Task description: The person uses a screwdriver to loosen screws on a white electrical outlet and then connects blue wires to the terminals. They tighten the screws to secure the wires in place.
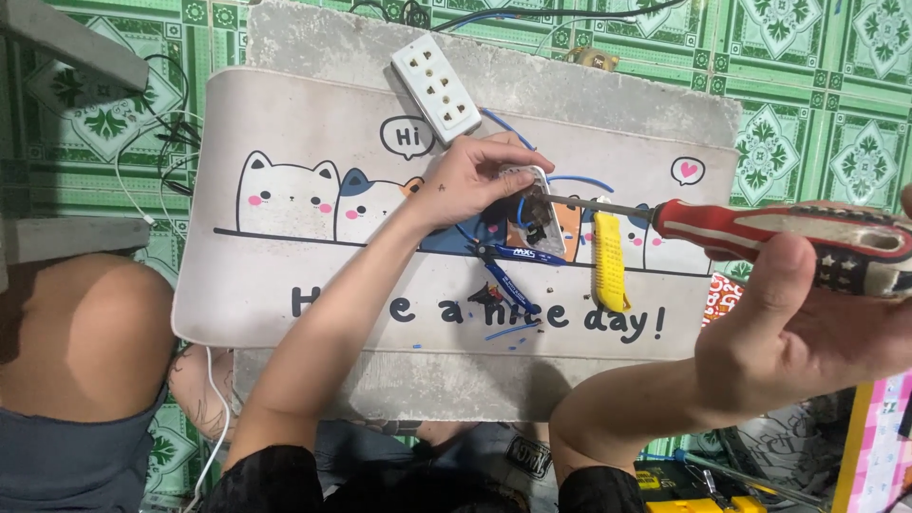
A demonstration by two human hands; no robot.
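Left hand [478, 178] pressed down on a small open socket box [530, 211], fingers curled over its upper edge, thumb side toward the wrist; closed on the box, holding it flat against the mat [285, 285]. Blue wires [579, 180] looping out of the box just past the fingertips. Inside of box partly hidden by the fingers; contents cannot be made out beyond wire and dark parts.

Right hand [807, 323] wrapped tight round the handle of a screwdriver [760, 231], red with a dark patterned butt. Thumb raised along the near side of the handle. Shaft running leftward from the grip, tip reaching the box's right edge, just beside the left fingertips. Whether tip sits in a screw: cannot tell.

Below the left grip, touching or nearly touching the box: blue-handled pliers [508, 271], lying flat on the mat. Under the screwdriver shaft, between the 2 hands: yellow tool [610, 261], lying lengthwise. Short blue wire offcuts [511, 331] scattered below the pliers.

Above the left hand, well clear of the grip: white power strip [436, 84] with 6 outlets in 2 rows, set at a slant on the grey rug [608, 95].

Far left of both grips: a knee [81, 332] over green patterned tile [826, 104].
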